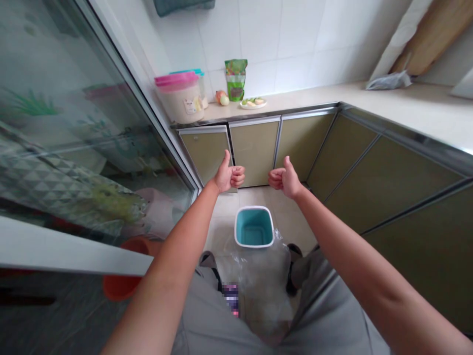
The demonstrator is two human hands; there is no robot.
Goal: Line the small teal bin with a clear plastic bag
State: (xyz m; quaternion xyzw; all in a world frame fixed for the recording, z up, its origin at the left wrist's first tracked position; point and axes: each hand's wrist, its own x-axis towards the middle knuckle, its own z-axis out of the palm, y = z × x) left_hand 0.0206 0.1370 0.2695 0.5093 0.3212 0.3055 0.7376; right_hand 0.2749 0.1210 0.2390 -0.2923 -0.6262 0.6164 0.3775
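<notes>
Both arms reach forward at about the height of the cabinet doors. My left hand (228, 176) is closed in a fist with the thumb pointing up, nothing in it. Across from it, my right hand (285, 178) makes the same thumb-up fist, also holding nothing. A gap separates the two hands. On the floor below and between them stands a teal bin (254, 227) with a white rim; its inside shows no contents. Clear plastic sheeting (254, 268) lies on the tiles on the near side of the bin, between my feet.
Low cabinets (254, 150) line the back and right under a pale counter (295, 93). On it are a pink-lidded container (181, 98), onions (222, 97), a green pouch (235, 81) and a plate of cut food (253, 103). A glass door (81, 113) and an orange bucket (118, 287) are left.
</notes>
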